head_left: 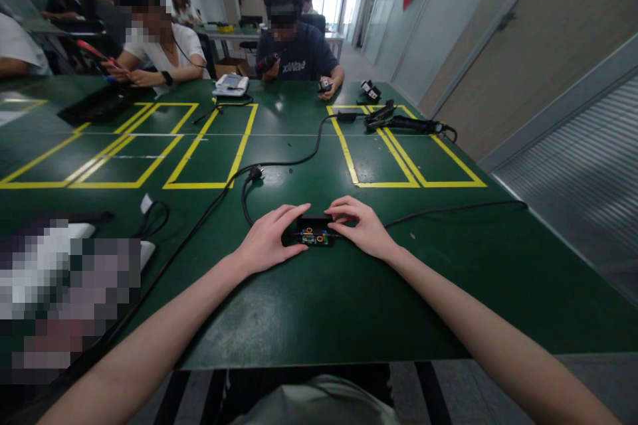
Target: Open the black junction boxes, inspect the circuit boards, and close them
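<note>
A small black power adapter (317, 241) lies opened on the table in front of me, its circuit board (315, 236) showing coils and small parts. My left hand (269, 236) curves around its left end, thumb near the front edge and fingers at the back. My right hand (363, 227) has its thumb and fingers closed at the right end, by the raised black cover (314, 219). A black cable (448, 211) runs off to the right from the adapter. Another cable with a plug (256, 174) comes out beyond my left hand.
The green table (349, 319) bears yellow tape outlines. A long black cord (199, 212) crosses its left side to a black tool (403, 123) at the far right. Blurred-out items (80, 299) lie at left. Across the table, a person (299, 46) handles small objects; others sit farther left.
</note>
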### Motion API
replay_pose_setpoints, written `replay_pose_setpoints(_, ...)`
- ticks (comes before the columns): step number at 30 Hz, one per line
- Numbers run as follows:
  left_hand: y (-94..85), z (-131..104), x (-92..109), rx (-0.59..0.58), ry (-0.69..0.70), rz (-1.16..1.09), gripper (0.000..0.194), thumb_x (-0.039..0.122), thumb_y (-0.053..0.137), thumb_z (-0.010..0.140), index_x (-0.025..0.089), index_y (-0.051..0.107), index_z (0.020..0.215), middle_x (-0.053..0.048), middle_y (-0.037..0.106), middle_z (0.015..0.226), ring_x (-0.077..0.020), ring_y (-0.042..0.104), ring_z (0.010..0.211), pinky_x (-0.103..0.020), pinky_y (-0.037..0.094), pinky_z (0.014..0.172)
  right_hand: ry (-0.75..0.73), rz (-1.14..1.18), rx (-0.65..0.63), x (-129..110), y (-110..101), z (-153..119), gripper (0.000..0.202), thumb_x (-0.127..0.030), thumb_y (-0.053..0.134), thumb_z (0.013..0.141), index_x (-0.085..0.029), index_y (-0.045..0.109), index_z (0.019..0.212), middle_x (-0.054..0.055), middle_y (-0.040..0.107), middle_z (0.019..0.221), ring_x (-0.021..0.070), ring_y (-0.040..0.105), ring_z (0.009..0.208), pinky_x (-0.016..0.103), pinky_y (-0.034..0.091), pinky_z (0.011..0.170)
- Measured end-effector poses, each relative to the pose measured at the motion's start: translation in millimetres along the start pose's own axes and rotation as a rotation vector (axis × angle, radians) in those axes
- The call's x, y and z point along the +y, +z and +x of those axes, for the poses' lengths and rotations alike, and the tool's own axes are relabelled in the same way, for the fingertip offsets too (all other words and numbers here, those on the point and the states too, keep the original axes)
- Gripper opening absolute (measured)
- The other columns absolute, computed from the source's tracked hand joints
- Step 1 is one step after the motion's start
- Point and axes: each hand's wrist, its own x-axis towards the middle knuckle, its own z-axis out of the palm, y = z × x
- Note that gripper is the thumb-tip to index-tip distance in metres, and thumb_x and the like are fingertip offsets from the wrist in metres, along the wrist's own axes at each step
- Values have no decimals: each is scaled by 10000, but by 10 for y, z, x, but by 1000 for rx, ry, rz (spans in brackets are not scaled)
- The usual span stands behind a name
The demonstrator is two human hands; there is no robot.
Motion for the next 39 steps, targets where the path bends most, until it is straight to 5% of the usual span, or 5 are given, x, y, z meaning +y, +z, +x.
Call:
replay_pose_setpoints(23, -1, 4, 15, -7, 11, -44, 771, 272, 775, 845, 308, 436, 1536, -89, 606, 1396, -272, 644, 1244, -438, 542, 1078, 13, 70, 119, -57, 65, -21, 211, -413, 802, 837, -231, 792, 942, 56, 680, 976, 182, 701, 860, 358, 683, 796)
replay_pose_setpoints(30, -7, 4, 12, -16, 17, -48, 657, 280, 782, 854, 267, 522, 1457, -83, 649, 1275, -254, 680, 1136, -390, 572, 987, -49, 2, 27, -106, 10, -18, 187, -388, 776, 858, -212, 754, 917, 79, 697, 1035, 196, 697, 880, 375, 638, 788)
replay_pose_setpoints(39, 13, 0, -21, -22, 52, -27, 271, 253, 749, 887, 223, 690, 1150, -46, 666, 1039, -192, 691, 900, -316, 577, 810, -242, -214, -209, -146, -75, -38, 170, -320, 794, 848, -210, 671, 890, 103, 706, 1111, 239, 685, 1028, 431, 554, 925)
